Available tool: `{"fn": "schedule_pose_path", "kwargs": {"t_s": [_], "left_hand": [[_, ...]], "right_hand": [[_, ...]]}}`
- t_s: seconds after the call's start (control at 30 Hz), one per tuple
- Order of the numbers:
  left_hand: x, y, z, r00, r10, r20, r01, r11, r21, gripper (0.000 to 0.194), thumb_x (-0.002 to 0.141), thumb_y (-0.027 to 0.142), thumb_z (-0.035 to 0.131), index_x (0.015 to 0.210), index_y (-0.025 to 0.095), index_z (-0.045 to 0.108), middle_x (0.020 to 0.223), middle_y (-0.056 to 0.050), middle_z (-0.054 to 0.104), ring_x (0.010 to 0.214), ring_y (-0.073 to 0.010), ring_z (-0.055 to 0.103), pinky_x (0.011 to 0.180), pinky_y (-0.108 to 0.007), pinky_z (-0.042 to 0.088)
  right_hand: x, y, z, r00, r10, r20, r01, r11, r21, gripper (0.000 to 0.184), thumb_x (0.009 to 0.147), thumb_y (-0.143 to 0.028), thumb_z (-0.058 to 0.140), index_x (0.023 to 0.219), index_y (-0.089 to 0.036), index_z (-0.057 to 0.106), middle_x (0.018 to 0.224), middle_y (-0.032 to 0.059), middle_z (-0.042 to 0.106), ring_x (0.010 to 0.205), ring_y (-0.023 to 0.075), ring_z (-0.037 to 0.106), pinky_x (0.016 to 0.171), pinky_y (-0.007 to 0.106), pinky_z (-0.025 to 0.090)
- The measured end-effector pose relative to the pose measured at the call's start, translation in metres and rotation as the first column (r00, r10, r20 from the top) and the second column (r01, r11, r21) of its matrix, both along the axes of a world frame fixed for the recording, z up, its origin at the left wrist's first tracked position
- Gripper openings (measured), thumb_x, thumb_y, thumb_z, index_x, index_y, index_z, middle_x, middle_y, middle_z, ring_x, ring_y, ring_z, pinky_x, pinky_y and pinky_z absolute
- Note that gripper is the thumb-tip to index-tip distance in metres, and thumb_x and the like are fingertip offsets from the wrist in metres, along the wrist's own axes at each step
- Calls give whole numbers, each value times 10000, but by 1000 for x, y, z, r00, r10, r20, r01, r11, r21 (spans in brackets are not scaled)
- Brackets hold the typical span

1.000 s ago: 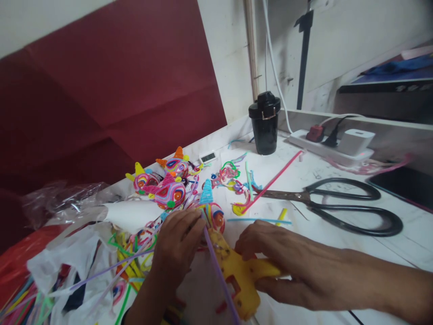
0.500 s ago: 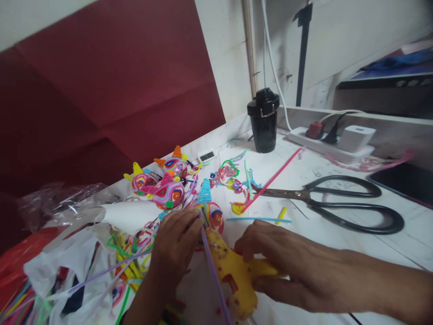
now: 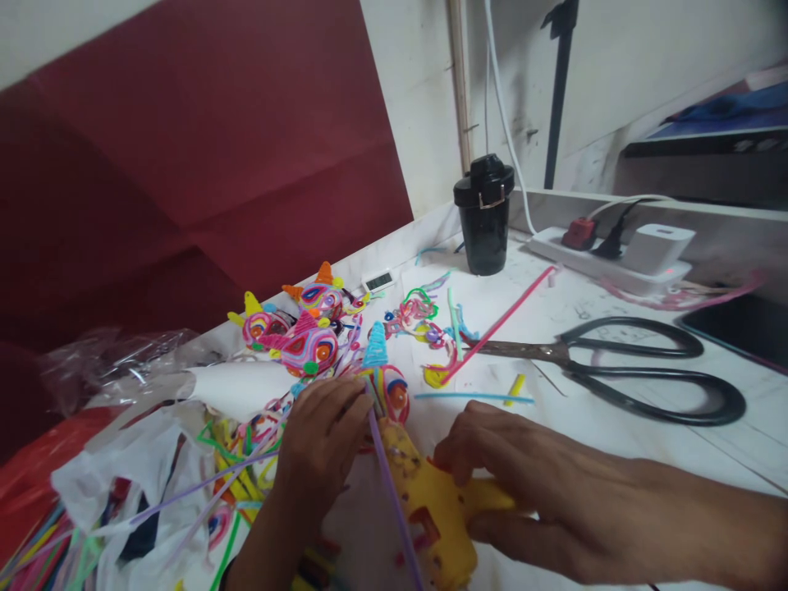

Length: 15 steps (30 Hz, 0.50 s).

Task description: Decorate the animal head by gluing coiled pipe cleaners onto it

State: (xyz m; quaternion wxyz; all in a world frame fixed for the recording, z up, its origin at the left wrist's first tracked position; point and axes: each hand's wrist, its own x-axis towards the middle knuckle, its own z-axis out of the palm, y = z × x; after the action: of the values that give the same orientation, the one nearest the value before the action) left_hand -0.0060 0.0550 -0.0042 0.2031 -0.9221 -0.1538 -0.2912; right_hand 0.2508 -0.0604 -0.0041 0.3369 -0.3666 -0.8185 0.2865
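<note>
My left hand is closed at the side of a small, multicoloured coiled-strand figure with a blue horn and an orange bead eye. A purple strand runs from my left fingertips towards me; their exact grip is hidden. My right hand is wrapped around the handle of a yellow, stained glue gun with red parts. The front end of the glue gun is close to the figure; whether it touches cannot be seen.
Similar coiled figures sit further back. Large black-handled scissors lie to the right, near a pink strand. Behind are a black cup and a white power strip. White plastic bags and coloured strands are at left.
The glue gun and my right hand have shifted slightly, with the view moving a little too. My left hand keeps its place at the figure.
</note>
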Motion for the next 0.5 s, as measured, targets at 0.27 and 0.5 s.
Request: {"fn": "schedule_pose_path", "kwargs": {"t_s": [0.27, 0.5], "left_hand": [[2, -1, 2, 1000, -12, 2, 12, 1000, 6, 167, 909, 101, 552, 1054, 143, 624, 1053, -127, 701, 1043, -234, 639, 929, -405, 503], [2, -2, 2, 1000, -21, -4, 21, 1000, -18, 173, 911, 95, 542, 1056, 129, 631, 1063, -134, 700, 1049, -238, 628, 931, -410, 495]], "right_hand": [[0, -3, 0, 1000, -12, -3, 12, 999, 31, 247, 835, -124, 632, 1065, -192, 573, 978, 41, 658, 910, 165, 633, 803, 259, 525], [-1, -5, 3, 1000, -17, 12, 16, 996, 84, 337, 773, -37, 679, 1079, -145, 590, 977, 37, 659, 906, 137, 622, 801, 208, 524]]}}
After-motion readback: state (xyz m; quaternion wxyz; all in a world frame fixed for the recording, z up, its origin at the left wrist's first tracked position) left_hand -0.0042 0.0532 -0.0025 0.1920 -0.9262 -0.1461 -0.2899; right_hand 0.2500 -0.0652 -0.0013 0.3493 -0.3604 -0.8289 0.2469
